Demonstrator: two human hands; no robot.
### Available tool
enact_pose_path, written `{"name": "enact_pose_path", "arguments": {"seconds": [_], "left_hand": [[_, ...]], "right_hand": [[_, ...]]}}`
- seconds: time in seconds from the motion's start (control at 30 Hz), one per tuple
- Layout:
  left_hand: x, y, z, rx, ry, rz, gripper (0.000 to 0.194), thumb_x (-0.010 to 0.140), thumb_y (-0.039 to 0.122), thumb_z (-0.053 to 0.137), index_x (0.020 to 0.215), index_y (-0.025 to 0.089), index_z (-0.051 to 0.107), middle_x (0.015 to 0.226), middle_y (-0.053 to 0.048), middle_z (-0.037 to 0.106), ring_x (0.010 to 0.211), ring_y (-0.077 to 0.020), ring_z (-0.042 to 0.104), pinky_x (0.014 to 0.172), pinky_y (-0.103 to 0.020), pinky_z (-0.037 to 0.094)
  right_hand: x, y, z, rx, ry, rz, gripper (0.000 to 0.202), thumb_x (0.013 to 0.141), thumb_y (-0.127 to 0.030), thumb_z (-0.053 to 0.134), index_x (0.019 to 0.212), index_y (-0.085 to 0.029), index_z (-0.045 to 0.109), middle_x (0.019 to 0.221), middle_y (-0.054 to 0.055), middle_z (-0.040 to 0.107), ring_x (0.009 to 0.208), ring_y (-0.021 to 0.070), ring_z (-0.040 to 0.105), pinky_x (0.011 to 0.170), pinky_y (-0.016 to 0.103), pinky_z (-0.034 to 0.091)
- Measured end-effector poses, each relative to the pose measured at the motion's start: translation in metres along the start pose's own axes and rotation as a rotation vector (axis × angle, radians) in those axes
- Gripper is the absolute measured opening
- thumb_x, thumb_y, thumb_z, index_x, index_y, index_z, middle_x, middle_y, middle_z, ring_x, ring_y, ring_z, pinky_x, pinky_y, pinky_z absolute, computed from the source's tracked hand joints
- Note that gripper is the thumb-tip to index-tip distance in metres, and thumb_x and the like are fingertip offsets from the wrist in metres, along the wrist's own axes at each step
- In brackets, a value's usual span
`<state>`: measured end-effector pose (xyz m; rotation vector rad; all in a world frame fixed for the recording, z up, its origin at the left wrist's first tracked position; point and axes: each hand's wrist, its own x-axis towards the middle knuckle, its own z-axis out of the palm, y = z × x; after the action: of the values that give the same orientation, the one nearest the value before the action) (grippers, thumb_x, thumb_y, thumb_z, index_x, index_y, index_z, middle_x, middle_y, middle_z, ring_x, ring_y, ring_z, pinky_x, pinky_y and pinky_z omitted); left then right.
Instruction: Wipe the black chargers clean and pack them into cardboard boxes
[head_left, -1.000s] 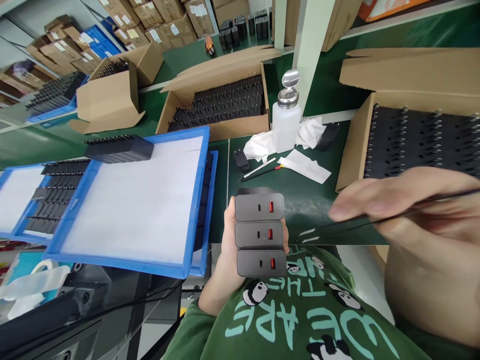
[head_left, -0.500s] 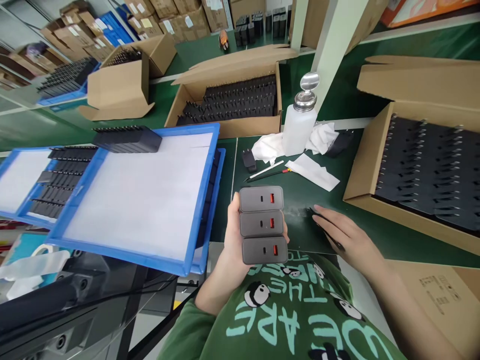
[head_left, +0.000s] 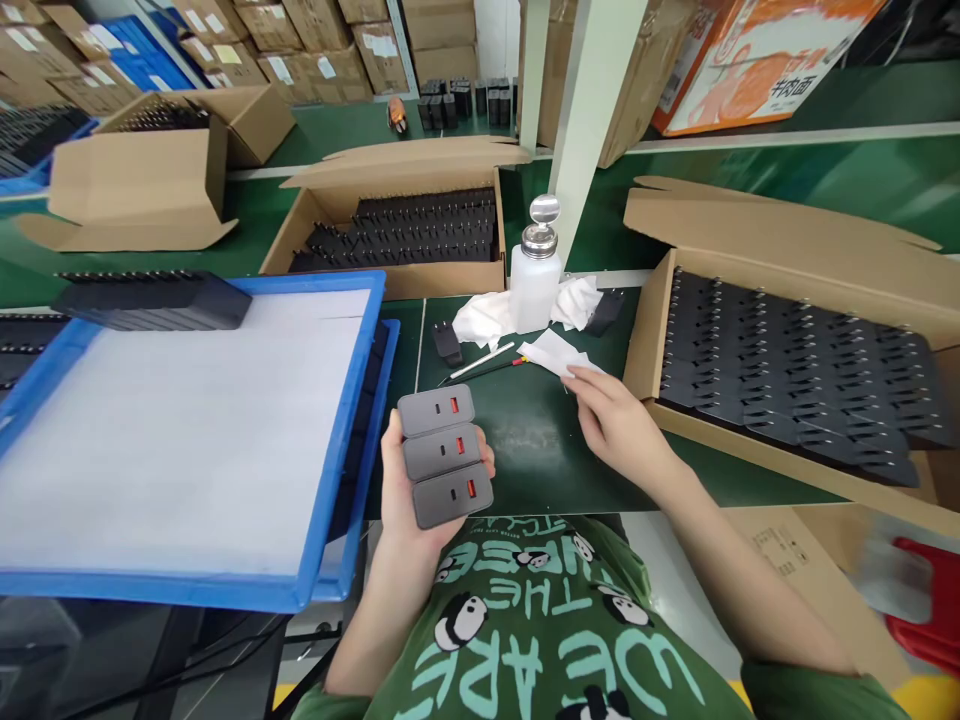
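Observation:
Three grey chargers (head_left: 447,450) lie side by side in my left hand (head_left: 405,500), their faces with small black and red ports turned up. My left fingers wrap round the stack from both sides. My right hand (head_left: 619,425) is at the near right end of a folded white cloth (head_left: 555,352), its fingertips closed on the edge. No black tool shows in that hand. A white pump bottle (head_left: 535,285) with a raised metal lid stands behind the cloth, between crumpled white wipes (head_left: 484,320). A white stick (head_left: 480,361) and a thin black tool (head_left: 491,370) lie nearby.
A blue-rimmed tray (head_left: 315,480) with a row of black chargers (head_left: 161,300) is on the left. Open cartons of black chargers stand at the back (head_left: 457,275) and right (head_left: 651,335). A white post (head_left: 592,110) rises behind the bottle. A small black block (head_left: 448,343) sits near the wipes.
My right hand has moved forward to the white cloth, and the black tool it held is no longer visible. The view has swung right; my left hand still holds the three chargers, now tilted slightly.

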<state>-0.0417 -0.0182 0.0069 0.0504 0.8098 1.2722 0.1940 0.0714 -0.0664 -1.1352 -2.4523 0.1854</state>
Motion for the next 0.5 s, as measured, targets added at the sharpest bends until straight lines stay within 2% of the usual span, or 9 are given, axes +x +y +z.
{"name": "enact_pose_path", "arguments": {"seconds": [0.07,0.17,0.23,0.3,0.37,0.4,0.43,0.5], "left_hand": [[0.001,-0.002,0.004,-0.030,0.017,-0.019,0.051,0.071,0.061,0.070,0.095,0.017,0.062,0.071,-0.005,0.060,0.061,-0.0177,0.057,0.047,-0.025,0.048],[0.002,-0.004,0.007,-0.048,0.024,-0.055,0.054,0.072,0.066,0.067,0.092,0.017,0.062,0.070,-0.005,0.059,0.059,-0.0174,0.057,0.048,-0.026,0.048],[0.003,-0.005,0.006,-0.054,0.027,-0.061,0.055,0.072,0.068,0.067,0.093,0.017,0.062,0.070,-0.005,0.060,0.060,-0.0177,0.057,0.049,-0.026,0.049],[0.005,-0.006,0.005,-0.069,0.046,-0.063,0.056,0.072,0.067,0.067,0.096,0.017,0.063,0.072,-0.006,0.061,0.061,-0.0181,0.059,0.052,-0.028,0.051],[0.007,-0.007,0.004,-0.102,0.082,-0.085,0.058,0.074,0.068,0.064,0.097,0.015,0.064,0.073,-0.007,0.063,0.060,-0.0189,0.060,0.053,-0.030,0.052],[0.007,-0.008,0.005,-0.122,0.102,-0.092,0.057,0.077,0.068,0.062,0.097,0.015,0.065,0.074,-0.008,0.064,0.061,-0.0190,0.061,0.055,-0.030,0.053],[0.007,-0.009,0.006,-0.139,0.122,-0.091,0.054,0.081,0.067,0.059,0.096,0.016,0.065,0.075,-0.007,0.065,0.063,-0.0189,0.062,0.056,-0.030,0.053],[0.007,-0.009,0.007,-0.168,0.141,-0.080,0.048,0.088,0.063,0.053,0.094,0.017,0.066,0.076,-0.006,0.067,0.066,-0.0185,0.064,0.058,-0.028,0.053]], "right_hand": [[0.021,0.003,0.012,-0.019,0.051,0.094,0.036,0.095,-0.014,0.040,0.123,-0.010,0.062,0.122,0.021,0.064,0.110,0.0284,0.064,0.097,0.044,0.056],[0.045,0.005,0.018,-0.021,0.103,0.190,0.032,0.092,-0.009,0.039,0.100,-0.008,0.069,0.088,0.017,0.067,0.084,0.0256,0.067,0.077,0.038,0.059],[0.053,-0.005,0.004,-0.017,0.161,0.235,0.029,0.091,-0.010,0.042,0.094,-0.010,0.070,0.082,0.014,0.065,0.078,0.0247,0.066,0.072,0.037,0.059],[0.055,-0.027,-0.019,0.054,0.307,0.245,0.022,0.092,-0.015,0.050,0.098,-0.015,0.071,0.090,0.012,0.067,0.084,0.0247,0.067,0.077,0.039,0.059],[0.056,-0.057,-0.041,0.221,0.508,0.164,0.017,0.090,-0.018,0.058,0.102,-0.020,0.071,0.104,0.010,0.069,0.099,0.0255,0.067,0.090,0.041,0.058],[0.057,-0.072,-0.048,0.286,0.524,0.064,0.021,0.090,-0.015,0.058,0.106,-0.022,0.070,0.113,0.009,0.069,0.108,0.0251,0.066,0.097,0.041,0.056],[0.058,-0.086,-0.052,0.343,0.492,-0.056,0.028,0.091,-0.011,0.055,0.112,-0.022,0.069,0.123,0.008,0.068,0.117,0.0239,0.064,0.104,0.042,0.054],[0.062,-0.103,-0.050,0.406,0.301,-0.290,0.043,0.093,-0.003,0.044,0.127,-0.021,0.063,0.137,0.007,0.062,0.130,0.0196,0.057,0.115,0.041,0.046]]}}
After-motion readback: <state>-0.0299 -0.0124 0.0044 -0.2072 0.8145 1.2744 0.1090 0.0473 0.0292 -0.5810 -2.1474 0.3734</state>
